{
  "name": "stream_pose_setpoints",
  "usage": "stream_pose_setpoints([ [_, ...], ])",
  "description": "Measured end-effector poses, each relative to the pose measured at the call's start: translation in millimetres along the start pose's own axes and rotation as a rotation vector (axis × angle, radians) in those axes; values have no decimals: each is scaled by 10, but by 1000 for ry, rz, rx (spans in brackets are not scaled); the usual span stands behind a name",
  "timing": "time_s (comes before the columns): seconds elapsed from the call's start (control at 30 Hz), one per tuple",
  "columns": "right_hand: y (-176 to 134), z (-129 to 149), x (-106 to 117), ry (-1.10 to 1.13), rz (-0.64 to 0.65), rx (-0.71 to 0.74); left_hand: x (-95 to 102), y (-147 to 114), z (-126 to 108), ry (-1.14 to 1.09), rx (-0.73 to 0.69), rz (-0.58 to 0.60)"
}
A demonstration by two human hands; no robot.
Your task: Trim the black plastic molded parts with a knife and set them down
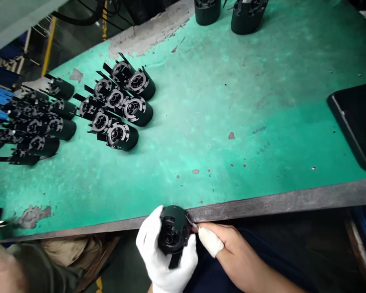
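Observation:
My left hand (167, 260), in a white glove, is wrapped round a black round plastic housing (174, 226) at the table's front edge. The housing is tilted so that its inner side with rings and slots faces me, and a flat tab sticks out at the bottom. My right hand (215, 240) is bare except for a white cover on the thumb. It pinches a small thin metal blade (191, 221), whose tip lies close against the right side of the housing. Whether the tip touches cannot be made out. My fingers hide the blade's rear part.
Several similar black housings (122, 136) stand in a group on the green table (183, 154), with another cluster (36, 126) further left. Two more housings (207, 12) are at the back. A black tray (358, 126) lies at the right. Another person's arm (3, 260) shows at lower left.

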State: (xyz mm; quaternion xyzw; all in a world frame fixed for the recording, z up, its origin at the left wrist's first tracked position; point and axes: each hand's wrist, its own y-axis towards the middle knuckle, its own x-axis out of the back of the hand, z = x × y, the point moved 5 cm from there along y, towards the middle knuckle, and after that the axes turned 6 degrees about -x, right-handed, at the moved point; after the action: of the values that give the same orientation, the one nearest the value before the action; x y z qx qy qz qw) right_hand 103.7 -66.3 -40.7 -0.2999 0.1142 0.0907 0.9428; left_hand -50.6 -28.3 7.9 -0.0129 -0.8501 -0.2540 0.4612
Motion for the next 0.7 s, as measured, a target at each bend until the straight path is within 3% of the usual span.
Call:
stream_pose_setpoints([
  [0.13,13,3,28,-52,-16,-23,-9,69,-12,-24,-86,-22],
  [0.37,60,-16,4,-103,-58,-55,-35,65,46,5,-92,-23],
  [0.7,25,-88,30,45,-26,-71,-23,38,55,23,-185,-46],
])
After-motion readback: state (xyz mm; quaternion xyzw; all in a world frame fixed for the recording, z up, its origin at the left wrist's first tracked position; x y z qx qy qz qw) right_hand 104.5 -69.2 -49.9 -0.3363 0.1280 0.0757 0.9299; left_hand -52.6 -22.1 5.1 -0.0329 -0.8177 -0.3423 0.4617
